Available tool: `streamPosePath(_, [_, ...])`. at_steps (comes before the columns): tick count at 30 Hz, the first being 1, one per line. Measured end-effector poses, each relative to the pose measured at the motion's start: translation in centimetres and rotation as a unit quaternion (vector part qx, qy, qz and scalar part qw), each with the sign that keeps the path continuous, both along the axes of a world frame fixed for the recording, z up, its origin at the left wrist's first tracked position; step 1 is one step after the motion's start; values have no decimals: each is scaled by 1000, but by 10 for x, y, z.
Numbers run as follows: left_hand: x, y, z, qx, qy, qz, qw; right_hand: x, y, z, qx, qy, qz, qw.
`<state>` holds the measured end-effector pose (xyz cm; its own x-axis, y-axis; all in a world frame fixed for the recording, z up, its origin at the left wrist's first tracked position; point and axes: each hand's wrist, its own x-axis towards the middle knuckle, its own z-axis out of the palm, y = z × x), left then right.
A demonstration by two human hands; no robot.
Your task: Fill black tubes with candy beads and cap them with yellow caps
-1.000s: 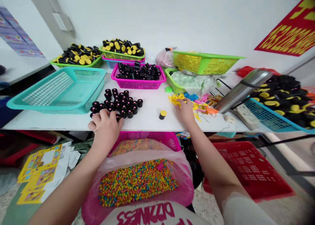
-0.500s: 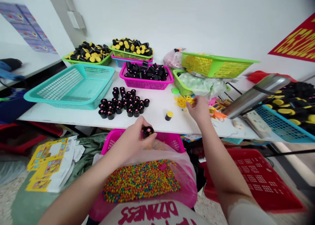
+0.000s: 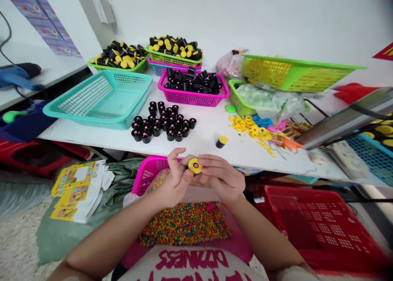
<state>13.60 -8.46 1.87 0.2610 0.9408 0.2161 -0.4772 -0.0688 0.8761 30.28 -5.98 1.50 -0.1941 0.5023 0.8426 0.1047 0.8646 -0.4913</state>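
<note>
My left hand (image 3: 175, 182) grips a small black cup (image 3: 186, 166) between thumb and fingers, above the pink basket at my lap. A yellow ring (image 3: 192, 163) sits over the cup's top, a pink dot showing in its middle. My right hand (image 3: 223, 177) pinches the ring's right edge, fingertips touching the left hand's work. On the table just ahead stand several black cups (image 3: 166, 123) with pink dots on top. To their right is one black cup with a yellow top (image 3: 221, 141). Loose yellow rings (image 3: 251, 127) lie farther right.
Coloured beads (image 3: 184, 225) fill a bag in the pink basket (image 3: 144, 176) below my hands. Behind are a turquoise basket (image 3: 123, 105), a magenta basket (image 3: 193, 98) of black cups and green baskets (image 3: 299, 70). A steel flask (image 3: 340, 121) leans at right; a red crate (image 3: 331, 232) sits below.
My right hand has come from the yellow ring pile to my left hand with a yellow ring, which now sits over the black cup. The view has shifted slightly.
</note>
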Motion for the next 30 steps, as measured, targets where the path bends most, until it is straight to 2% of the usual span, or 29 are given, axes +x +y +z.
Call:
streamPosePath(5, [2, -2, -6, -88, -32, -11, 996, -3, 4, 3, 55, -54, -5, 997])
streamPosePath(8, [3, 1, -7, -132, -64, -28, 989, -6, 8, 2, 14, -54, 4, 998])
streamPosePath(11, [4, 5, -2, -174, -117, -52, 976, -9, 9, -3, -46, -96, 18, 994])
streamPosePath(15, [8, 7, 7, -251, -173, -65, 950, -12, 3, -7, -45, -106, -3, 993])
streamPosePath(21, [15, 5, 9, -316, -232, -21, 920, -14, -3, -9, -53, -122, 7, 991])
streamPosePath(23, [16, 6, 8, -318, -237, -41, 917, -11, 0, -7, -69, -116, 27, 990])
streamPosePath(26, [13, 5, 1, -269, -218, -82, 934, -3, 7, -2, -154, -79, 123, 977])
streamPosePath(28, [8, 3, -6, -200, -155, -93, 963, 2, 11, 0, -204, -19, 185, 961])
streamPosePath(30, [0, 2, -12, -100, -40, -85, 991, 3, 12, 0, -251, 28, 203, 946])
